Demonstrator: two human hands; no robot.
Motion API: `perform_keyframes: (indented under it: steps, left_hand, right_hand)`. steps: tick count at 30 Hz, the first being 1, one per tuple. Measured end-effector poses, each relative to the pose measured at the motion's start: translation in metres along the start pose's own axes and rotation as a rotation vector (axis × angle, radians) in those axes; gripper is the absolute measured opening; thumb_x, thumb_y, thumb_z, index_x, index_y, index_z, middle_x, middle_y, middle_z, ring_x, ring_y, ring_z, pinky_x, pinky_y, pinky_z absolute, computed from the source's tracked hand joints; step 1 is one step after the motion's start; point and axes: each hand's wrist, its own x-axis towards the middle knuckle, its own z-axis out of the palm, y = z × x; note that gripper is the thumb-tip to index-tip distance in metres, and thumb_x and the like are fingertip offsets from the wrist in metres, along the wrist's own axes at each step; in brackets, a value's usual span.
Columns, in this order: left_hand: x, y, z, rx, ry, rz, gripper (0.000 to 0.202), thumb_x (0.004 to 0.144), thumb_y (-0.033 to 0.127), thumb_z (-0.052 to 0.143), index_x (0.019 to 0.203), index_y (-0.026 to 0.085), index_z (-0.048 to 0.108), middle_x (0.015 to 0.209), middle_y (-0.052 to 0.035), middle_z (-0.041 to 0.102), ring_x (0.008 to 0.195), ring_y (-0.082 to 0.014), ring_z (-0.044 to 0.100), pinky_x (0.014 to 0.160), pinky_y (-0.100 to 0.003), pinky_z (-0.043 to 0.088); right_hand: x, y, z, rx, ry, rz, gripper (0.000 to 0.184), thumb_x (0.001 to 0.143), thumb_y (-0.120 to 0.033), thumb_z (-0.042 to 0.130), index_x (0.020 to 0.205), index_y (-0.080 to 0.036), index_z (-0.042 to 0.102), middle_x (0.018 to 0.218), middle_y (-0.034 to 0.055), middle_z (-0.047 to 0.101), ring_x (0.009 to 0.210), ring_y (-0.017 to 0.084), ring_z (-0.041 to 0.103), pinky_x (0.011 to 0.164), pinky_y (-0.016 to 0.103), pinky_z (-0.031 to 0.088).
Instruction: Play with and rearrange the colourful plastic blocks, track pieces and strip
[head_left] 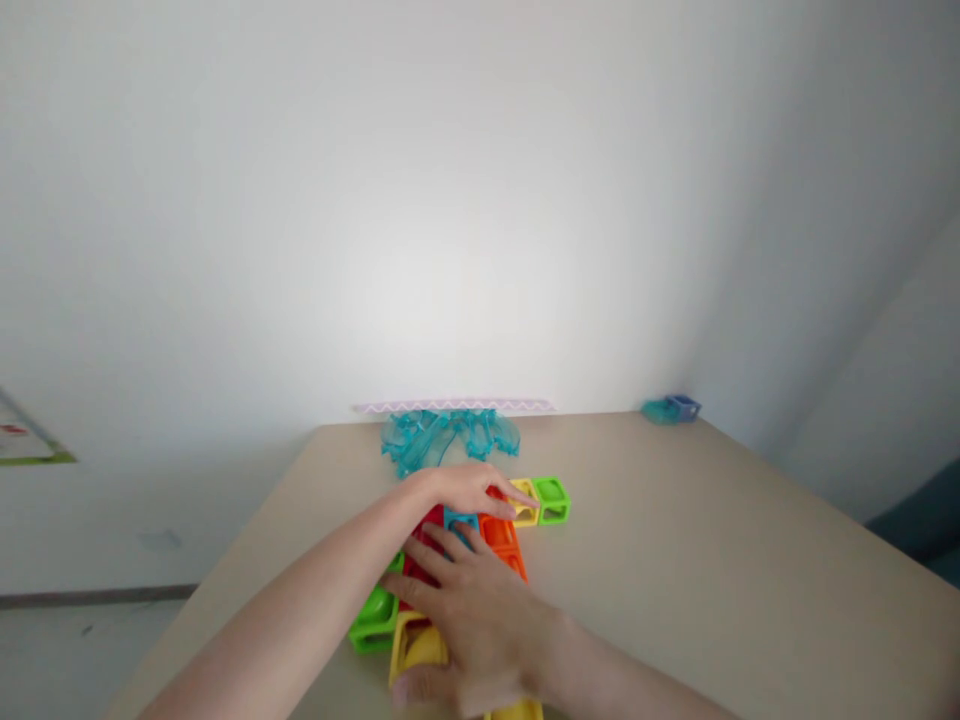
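Several hollow plastic toy blocks lie on the table in a connected-looking cluster. My left hand (476, 489) reaches in from the left and rests over its far side, index finger stretched across a yellow block (526, 512) and thumb apart from it. A red block partly shows between them. Beyond the fingertip sits a green block (553, 499). Nearer, my right hand (476, 600) lies spread over red and blue blocks (460, 521), partly hiding them. An orange block (500, 535) shows beside its fingers. Along the near left are a green block (375, 612) and a yellow block (412, 643).
Translucent teal plastic pieces (450, 437) are piled at the table's back edge, before a pale wavy-patterned strip (455, 405) by the wall. In the far right corner lie a blue block (683, 407) and a teal piece (658, 411). Walls bound the back and right.
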Motion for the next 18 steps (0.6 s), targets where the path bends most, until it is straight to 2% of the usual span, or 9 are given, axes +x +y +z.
perform_keyframes:
  steps: [4, 7, 9, 11, 14, 16, 18]
  left_hand:
    - [0.003, -0.002, 0.012, -0.044, 0.075, 0.074, 0.03, 0.091, 0.035, 0.055, 0.119, 0.032, 0.068, 0.107, -0.0012, 0.06, 0.087, -0.0119, 0.058, 0.081, -0.019, 0.042]
    - [0.0, -0.001, 0.017, -0.015, 0.099, 0.044, 0.03, 0.091, 0.036, 0.055, 0.118, 0.031, 0.068, 0.097, -0.0007, 0.058, 0.077, -0.0098, 0.055, 0.072, -0.018, 0.042]
    - [-0.002, -0.001, 0.016, 0.016, 0.108, 0.036, 0.03, 0.091, 0.033, 0.055, 0.118, 0.031, 0.068, 0.097, -0.001, 0.059, 0.075, -0.01, 0.055, 0.071, -0.019, 0.042]
    - [-0.002, -0.001, 0.013, 0.009, 0.13, 0.055, 0.034, 0.091, 0.032, 0.055, 0.124, 0.031, 0.064, 0.108, -0.0023, 0.063, 0.086, -0.0137, 0.059, 0.081, -0.022, 0.044]
    - [0.004, 0.001, 0.01, -0.062, 0.173, 0.046, 0.055, 0.089, 0.036, 0.057, 0.142, 0.03, 0.045, 0.131, -0.0043, 0.059, 0.111, -0.0206, 0.057, 0.096, -0.03, 0.042]
    - [0.013, 0.006, 0.01, -0.058, 0.172, 0.009, 0.066, 0.086, 0.044, 0.06, 0.146, 0.03, 0.036, 0.14, -0.0052, 0.054, 0.117, -0.0225, 0.056, 0.098, -0.032, 0.042]
    - [0.022, 0.01, 0.013, 0.036, 0.147, -0.025, 0.07, 0.083, 0.047, 0.063, 0.146, 0.031, 0.037, 0.137, -0.0055, 0.057, 0.113, -0.0234, 0.059, 0.093, -0.031, 0.044]
  right_hand:
    - [-0.005, 0.0, 0.001, 0.028, 0.015, 0.011, 0.077, 0.082, -0.067, 0.05, 0.147, -0.029, 0.035, 0.154, 0.0066, 0.033, 0.141, 0.033, 0.022, 0.115, 0.055, 0.013]
    - [-0.007, -0.001, 0.001, 0.053, 0.021, 0.012, 0.078, 0.08, -0.07, 0.05, 0.146, -0.029, 0.036, 0.155, 0.0062, 0.031, 0.142, 0.034, 0.021, 0.115, 0.056, 0.013]
    - [-0.007, -0.002, 0.002, 0.06, 0.035, 0.015, 0.078, 0.081, -0.07, 0.05, 0.146, -0.029, 0.037, 0.154, 0.0068, 0.032, 0.141, 0.034, 0.022, 0.115, 0.056, 0.014]
    - [-0.006, -0.001, 0.003, 0.061, 0.043, 0.012, 0.077, 0.081, -0.068, 0.05, 0.146, -0.029, 0.037, 0.153, 0.0071, 0.033, 0.141, 0.034, 0.023, 0.115, 0.056, 0.015]
    - [-0.006, 0.0, 0.004, 0.058, 0.038, 0.012, 0.076, 0.08, -0.066, 0.053, 0.145, -0.029, 0.037, 0.153, 0.0065, 0.034, 0.14, 0.034, 0.024, 0.114, 0.054, 0.017]
    - [-0.005, 0.001, 0.004, 0.051, 0.035, 0.009, 0.077, 0.079, -0.065, 0.055, 0.144, -0.028, 0.038, 0.152, 0.0061, 0.035, 0.14, 0.033, 0.024, 0.115, 0.054, 0.017]
    - [-0.005, 0.001, 0.005, 0.04, 0.044, -0.005, 0.076, 0.078, -0.065, 0.056, 0.143, -0.027, 0.041, 0.152, 0.0058, 0.036, 0.14, 0.033, 0.023, 0.115, 0.053, 0.015]
